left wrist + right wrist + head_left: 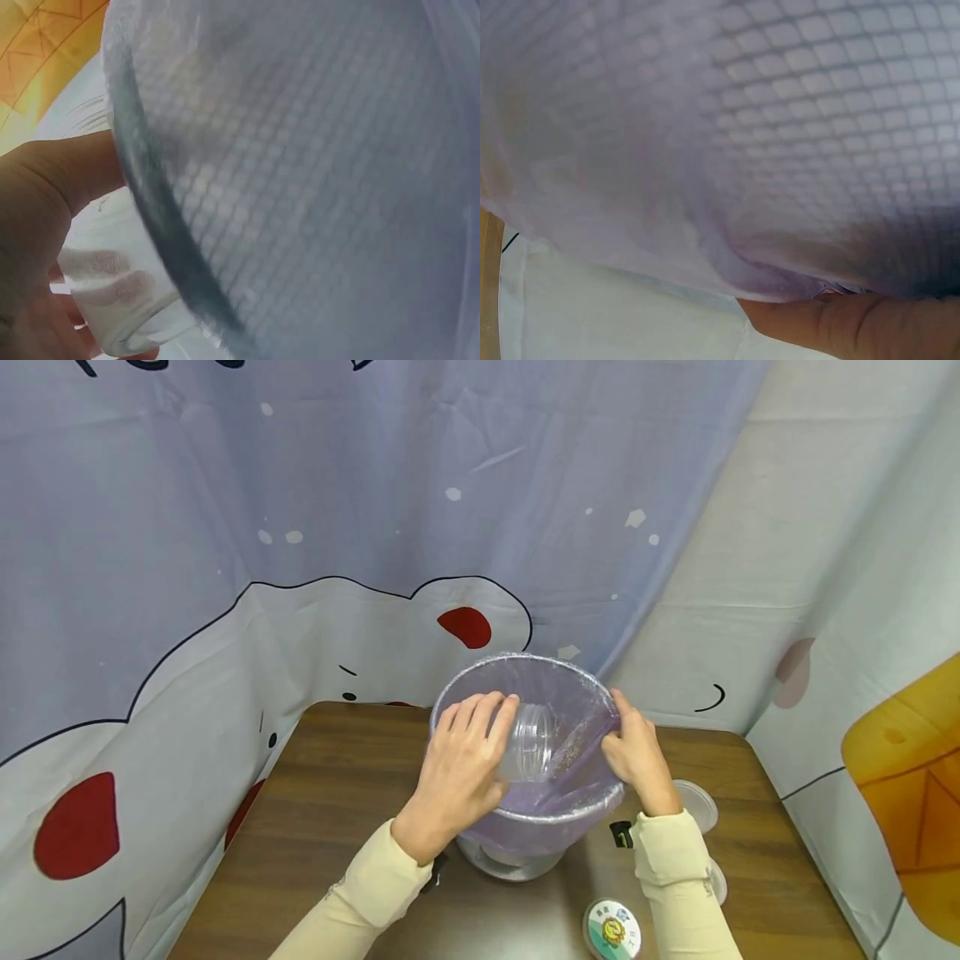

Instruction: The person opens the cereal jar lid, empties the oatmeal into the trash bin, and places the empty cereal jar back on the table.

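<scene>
A mesh wastebasket (pixel 517 843) lined with a thin purple plastic bag (pixel 555 677) stands on the table. My left hand (pixel 465 752) grips a clear jar (pixel 531 743), tipped on its side over the basket's opening. In the left wrist view the jar (pixel 120 292) shows behind the basket rim (pixel 165 210), fingers around it. My right hand (pixel 637 756) holds the basket's right rim with the bag over it. Small dark grains (pixel 566 752) lie on the bag's inner side near the jar's mouth. The right wrist view shows the thumb (pixel 855 322) against the bag.
A round lid with a printed label (pixel 612 930) lies at the front of the wooden table (pixel 360 777). Clear lids (pixel 696 806) sit beside the right forearm. A small black item (pixel 622 834) lies near the basket. Printed curtains (pixel 375 485) hang behind.
</scene>
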`<action>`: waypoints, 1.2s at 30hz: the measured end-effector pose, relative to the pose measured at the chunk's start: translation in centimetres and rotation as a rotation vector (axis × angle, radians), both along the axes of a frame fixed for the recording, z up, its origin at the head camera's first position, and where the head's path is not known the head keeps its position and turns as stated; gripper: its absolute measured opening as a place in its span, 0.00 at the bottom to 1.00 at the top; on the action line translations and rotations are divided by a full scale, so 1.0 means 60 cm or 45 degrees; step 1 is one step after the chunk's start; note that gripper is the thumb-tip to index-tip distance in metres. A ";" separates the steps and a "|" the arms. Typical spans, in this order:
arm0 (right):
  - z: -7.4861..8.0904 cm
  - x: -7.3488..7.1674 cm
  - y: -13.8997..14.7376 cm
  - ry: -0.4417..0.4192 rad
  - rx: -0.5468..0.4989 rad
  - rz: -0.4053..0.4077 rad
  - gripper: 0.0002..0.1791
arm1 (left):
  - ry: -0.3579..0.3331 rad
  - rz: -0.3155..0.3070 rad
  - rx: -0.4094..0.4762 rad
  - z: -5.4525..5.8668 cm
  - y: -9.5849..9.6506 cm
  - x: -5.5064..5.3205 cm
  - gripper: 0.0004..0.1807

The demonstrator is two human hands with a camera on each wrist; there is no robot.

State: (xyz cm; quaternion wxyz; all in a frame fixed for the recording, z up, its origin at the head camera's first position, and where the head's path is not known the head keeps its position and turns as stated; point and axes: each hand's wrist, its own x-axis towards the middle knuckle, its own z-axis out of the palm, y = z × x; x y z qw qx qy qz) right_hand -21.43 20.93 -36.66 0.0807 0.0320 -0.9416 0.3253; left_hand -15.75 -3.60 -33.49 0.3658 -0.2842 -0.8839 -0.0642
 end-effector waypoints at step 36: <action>-0.001 -0.002 0.002 0.003 -0.039 0.019 0.41 | -0.653 -0.168 0.994 -0.017 0.018 0.035 0.54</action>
